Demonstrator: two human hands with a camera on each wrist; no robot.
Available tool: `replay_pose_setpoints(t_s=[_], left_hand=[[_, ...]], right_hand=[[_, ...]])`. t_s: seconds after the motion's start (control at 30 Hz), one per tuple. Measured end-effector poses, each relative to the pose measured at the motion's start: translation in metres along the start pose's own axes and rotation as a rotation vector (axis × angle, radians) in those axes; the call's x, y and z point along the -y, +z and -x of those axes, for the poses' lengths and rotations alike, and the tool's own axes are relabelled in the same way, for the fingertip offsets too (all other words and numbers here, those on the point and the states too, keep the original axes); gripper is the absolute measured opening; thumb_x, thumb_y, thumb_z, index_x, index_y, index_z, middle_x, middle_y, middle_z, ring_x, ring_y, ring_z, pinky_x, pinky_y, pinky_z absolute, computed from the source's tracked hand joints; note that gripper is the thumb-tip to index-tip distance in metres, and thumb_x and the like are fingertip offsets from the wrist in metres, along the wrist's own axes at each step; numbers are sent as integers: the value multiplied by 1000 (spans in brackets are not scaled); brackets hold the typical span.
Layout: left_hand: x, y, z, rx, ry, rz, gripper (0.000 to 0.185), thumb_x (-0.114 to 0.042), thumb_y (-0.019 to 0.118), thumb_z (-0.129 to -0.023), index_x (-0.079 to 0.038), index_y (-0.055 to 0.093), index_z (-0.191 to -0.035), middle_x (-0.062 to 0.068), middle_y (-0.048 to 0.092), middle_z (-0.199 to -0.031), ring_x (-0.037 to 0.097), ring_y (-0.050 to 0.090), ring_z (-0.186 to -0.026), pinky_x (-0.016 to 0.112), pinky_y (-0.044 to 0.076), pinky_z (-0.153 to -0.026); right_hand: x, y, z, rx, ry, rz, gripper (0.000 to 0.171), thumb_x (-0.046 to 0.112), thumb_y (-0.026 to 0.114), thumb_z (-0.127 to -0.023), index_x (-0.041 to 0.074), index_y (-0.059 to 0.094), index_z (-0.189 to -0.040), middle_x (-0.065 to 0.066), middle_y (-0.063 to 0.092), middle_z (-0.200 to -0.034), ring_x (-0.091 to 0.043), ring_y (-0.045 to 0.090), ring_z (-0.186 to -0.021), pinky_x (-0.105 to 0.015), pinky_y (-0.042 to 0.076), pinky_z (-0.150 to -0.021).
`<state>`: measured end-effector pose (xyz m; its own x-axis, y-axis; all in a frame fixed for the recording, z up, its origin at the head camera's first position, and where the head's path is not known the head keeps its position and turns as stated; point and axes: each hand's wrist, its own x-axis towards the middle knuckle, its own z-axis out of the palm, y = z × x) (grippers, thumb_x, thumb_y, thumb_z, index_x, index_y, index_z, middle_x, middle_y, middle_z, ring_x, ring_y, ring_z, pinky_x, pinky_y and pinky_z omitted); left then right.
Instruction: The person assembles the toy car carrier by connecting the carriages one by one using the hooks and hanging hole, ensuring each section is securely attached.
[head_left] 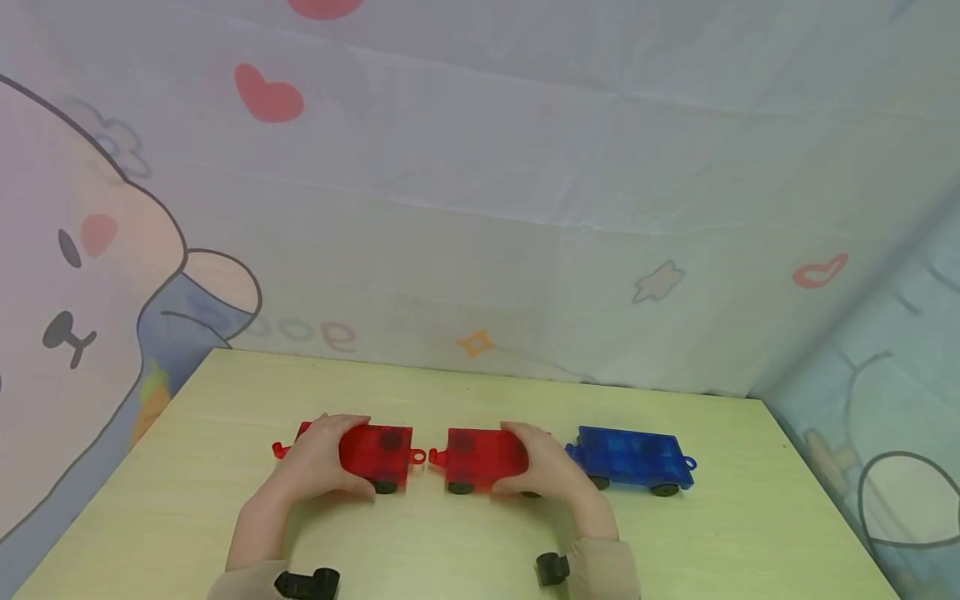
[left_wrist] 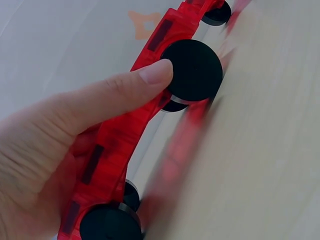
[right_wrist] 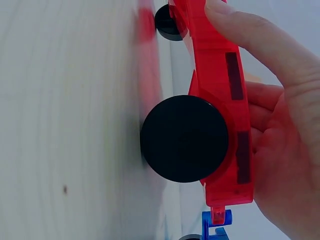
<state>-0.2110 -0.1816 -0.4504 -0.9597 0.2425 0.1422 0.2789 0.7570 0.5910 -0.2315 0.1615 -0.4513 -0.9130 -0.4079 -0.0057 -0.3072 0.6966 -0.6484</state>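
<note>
Head view: left hand grips one translucent red plastic wheeled cart; right hand grips a second red cart, its hook at the blue cart beyond, on the wooden table.

Head view overlooks the table; wrist views sit close, sharing it.

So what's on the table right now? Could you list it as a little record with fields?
Surface: pale wooden table
Left hand: grips left red wagon, thumb by a black wheel
Right hand: grips middle red wagon
Gap: the red wagons' facing ends nearly meet
Blue wagon: directly right of the middle one
Backdrop: cartoon-print cloth
</note>
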Motion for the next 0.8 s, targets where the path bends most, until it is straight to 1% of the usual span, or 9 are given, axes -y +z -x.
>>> replay_pose_setpoints(t_s=[0.13,0.33,0.47,0.67,0.8], left_hand=[[0,0,0,-7,-2,0,93,-36,93,-53,-2,56,-131,16,58,-129,39,47,-123,60,35,-107],[0,0,1,-11,-17,11,92,-37,92,-55,-4,56,-132,15,57,-129,38,47,-123,59,41,-101],[0,0,2,-2,-24,28,92,-39,92,-56,-4,55,-133,16,56,-131,40,45,-125,59,42,-100],[-1,-1,2,9,-43,47,94,-42,91,-57,-5,53,-134,16,54,-134,37,46,-124,57,45,-97],[-1,-2,2,10,-48,66,94,-42,91,-58,-5,52,-135,17,52,-136,38,45,-125,58,44,-98]], right_hand=[[1,-1,1,1,-3,4,82,32,84,-73,4,46,-141,-12,50,-141,-33,48,-126,-52,44,-103],[2,-2,2,4,-3,5,82,32,84,-73,3,46,-140,-13,50,-141,-33,48,-126,-52,44,-103],[3,-3,3,9,3,-1,83,31,84,-73,2,46,-141,-13,50,-141,-33,48,-126,-52,44,-102],[4,-4,3,7,3,2,82,32,83,-73,3,46,-140,-13,50,-142,-33,48,-127,-51,43,-103],[5,-4,3,6,-3,5,81,31,83,-74,3,46,-140,-13,50,-141,-33,48,-127,-51,44,-103]])
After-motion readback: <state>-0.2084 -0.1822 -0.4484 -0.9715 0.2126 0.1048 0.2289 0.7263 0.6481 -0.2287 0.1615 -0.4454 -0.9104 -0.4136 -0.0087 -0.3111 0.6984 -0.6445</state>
